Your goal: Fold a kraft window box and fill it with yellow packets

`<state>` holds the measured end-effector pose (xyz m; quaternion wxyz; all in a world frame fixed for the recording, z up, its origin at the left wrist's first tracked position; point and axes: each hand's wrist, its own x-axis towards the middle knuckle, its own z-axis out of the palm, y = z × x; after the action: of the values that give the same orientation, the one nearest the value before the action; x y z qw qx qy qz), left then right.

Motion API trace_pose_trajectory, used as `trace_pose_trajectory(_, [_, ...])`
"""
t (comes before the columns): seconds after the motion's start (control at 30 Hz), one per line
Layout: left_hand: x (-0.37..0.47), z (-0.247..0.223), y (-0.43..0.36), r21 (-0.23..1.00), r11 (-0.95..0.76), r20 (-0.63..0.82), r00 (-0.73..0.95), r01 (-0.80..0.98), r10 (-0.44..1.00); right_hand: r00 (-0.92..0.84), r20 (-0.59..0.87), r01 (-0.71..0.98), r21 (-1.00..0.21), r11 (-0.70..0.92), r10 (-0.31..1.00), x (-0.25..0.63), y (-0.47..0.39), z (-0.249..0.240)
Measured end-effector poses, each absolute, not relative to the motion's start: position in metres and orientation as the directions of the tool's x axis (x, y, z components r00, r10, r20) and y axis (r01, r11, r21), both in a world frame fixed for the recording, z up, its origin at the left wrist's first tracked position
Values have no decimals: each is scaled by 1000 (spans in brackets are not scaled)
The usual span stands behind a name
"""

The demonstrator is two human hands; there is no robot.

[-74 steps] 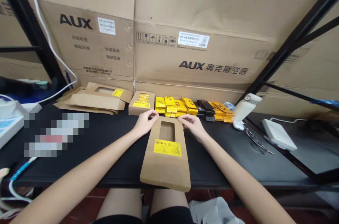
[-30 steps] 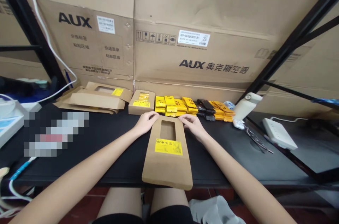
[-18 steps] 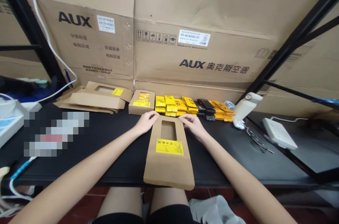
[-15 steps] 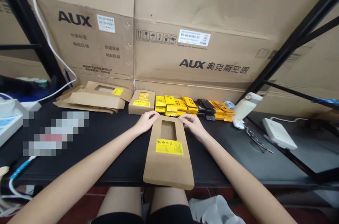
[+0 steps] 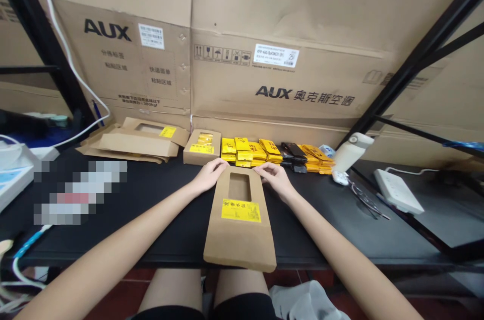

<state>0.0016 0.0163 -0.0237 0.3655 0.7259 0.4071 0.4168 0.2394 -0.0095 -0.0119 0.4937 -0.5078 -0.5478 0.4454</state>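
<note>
A brown cardboard box (image 5: 242, 244) with a cut-out window and a yellow label lies in front of me, its near flap reaching past the table's front edge. My left hand (image 5: 210, 174) is closed at the box's far left corner, fingertips pinching it. At the far right corner, my right hand (image 5: 274, 179) also pinches the cardboard between thumb and fingers. Just beyond stands a smaller-looking window box (image 5: 192, 155) with yellow packets inside. Beside it sit yellow packets (image 5: 244, 151), black packets (image 5: 293, 153) and orange packets (image 5: 316, 157) in a row.
Flattened cardboard boxes (image 5: 141, 143) are piled at the back left. A pale bottle (image 5: 353, 151), glasses (image 5: 365, 199) and a white power strip (image 5: 399, 190) lie to the right. Large AUX cartons (image 5: 302, 78) wall off the back of the black table (image 5: 159, 224).
Almost nothing differs. Both hands keep hold of the box's far corners, and the box has shifted only very slightly left in view.
</note>
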Motion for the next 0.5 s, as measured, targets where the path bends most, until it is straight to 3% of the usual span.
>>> trace_pose_trajectory(0.5, [0, -22, 15, 851, -403, 301, 317, 336, 900, -39, 27, 165, -986, 33, 999, 236, -14, -8])
